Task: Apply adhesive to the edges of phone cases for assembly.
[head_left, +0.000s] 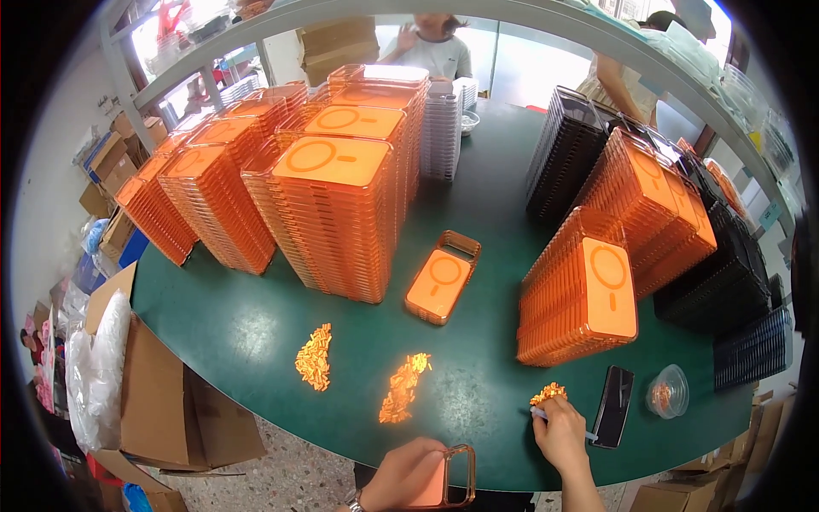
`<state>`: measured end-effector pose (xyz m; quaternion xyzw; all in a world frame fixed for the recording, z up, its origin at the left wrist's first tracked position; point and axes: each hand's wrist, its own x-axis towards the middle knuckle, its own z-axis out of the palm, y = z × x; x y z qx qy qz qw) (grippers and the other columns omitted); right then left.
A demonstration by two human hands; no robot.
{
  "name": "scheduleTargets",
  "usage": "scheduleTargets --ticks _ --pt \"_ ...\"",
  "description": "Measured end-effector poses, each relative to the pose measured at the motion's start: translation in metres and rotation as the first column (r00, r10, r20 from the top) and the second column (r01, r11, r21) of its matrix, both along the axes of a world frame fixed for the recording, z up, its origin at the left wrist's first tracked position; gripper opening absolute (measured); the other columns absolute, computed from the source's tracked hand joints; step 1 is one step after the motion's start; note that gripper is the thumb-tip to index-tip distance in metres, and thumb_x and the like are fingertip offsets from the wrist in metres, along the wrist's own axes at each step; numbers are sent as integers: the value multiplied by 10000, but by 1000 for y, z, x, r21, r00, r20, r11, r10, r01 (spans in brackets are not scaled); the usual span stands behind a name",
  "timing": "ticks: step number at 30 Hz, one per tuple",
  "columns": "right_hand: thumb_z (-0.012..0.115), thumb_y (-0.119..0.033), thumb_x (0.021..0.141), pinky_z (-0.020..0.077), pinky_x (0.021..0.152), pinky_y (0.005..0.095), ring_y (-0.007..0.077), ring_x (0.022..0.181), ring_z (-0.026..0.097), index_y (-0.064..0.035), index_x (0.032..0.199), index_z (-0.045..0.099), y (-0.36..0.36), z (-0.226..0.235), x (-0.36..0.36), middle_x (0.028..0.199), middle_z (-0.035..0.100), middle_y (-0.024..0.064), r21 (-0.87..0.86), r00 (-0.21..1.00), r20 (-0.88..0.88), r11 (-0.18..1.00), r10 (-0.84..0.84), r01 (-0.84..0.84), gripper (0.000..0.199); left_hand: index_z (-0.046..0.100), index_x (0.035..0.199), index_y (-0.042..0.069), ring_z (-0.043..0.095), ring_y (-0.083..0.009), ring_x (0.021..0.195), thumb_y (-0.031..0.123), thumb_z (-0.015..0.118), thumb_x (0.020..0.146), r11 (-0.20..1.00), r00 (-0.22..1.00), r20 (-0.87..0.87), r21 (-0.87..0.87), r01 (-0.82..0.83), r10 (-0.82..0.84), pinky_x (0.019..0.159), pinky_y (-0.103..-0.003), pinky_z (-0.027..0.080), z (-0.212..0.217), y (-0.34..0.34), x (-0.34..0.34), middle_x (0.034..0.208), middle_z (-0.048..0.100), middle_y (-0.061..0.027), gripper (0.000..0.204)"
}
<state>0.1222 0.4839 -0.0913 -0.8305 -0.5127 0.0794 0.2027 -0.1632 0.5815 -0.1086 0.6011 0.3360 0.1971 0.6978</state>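
Note:
At the near table edge, my left hand [408,471] is closed around an orange phone case [459,476] with a see-through camera window at its top. My right hand [560,431] pinches a slim, pale, pen-like tool [539,413], its tip end beside a small pile of tiny orange pieces [548,392]. Two more piles of such pieces, one at the left [314,358] and one in the middle [401,392], lie on the green table. Farther back, another orange phone case [440,282] lies by itself. A black smartphone [612,408] rests to the right of my right hand.
Tall stacks of orange cases [328,213] fill the far left, and a shorter orange stack [576,299] leans at the right. Black cases [717,273] stand behind it. A clear plastic cup [668,392] sits near the right edge. An open cardboard box [158,401] adjoins the table's left side.

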Motion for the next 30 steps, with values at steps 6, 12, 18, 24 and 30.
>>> scheduleTargets --ticks 6,12,18,24,30 --pt "705 -73 853 551 751 500 389 867 688 -18 926 695 -1 -1 0 939 684 168 -69 998 -54 997 -37 33 92 674 1138 22 676 -195 983 166 608 1053 989 984 -145 92 116 -102 879 -316 543 19 3 17 1073 717 -97 180" --pt "693 -79 871 539 768 499 402 875 681 -2 925 670 16 5 6 946 675 185 -64 998 -58 998 2 -6 96 682 1090 32 664 -244 854 151 634 1015 928 966 -248 339 158 -74 745 -341 542 30 24 40 939 691 -115 149" --pt "683 -74 904 532 782 471 381 882 679 11 950 667 7 3 9 985 681 151 -46 992 -123 999 -3 -2 98 658 1080 -26 606 -80 772 95 610 1033 938 958 -266 294 183 -103 705 -258 505 18 27 40 885 671 -63 138" --pt "693 -101 923 534 793 446 368 893 684 10 964 680 -3 0 6 1004 688 136 -19 980 -194 999 -53 51 120 674 1039 67 670 -324 742 169 628 1018 918 954 -290 355 178 -73 664 -406 525 14 17 38 887 688 -126 114" --pt "699 -96 915 540 796 445 361 896 687 5 940 680 2 1 -1 995 689 135 -46 990 -128 998 -58 52 106 682 1089 22 671 -191 746 138 626 1029 894 943 -321 391 220 -91 689 -302 529 14 16 38 906 690 -114 142"
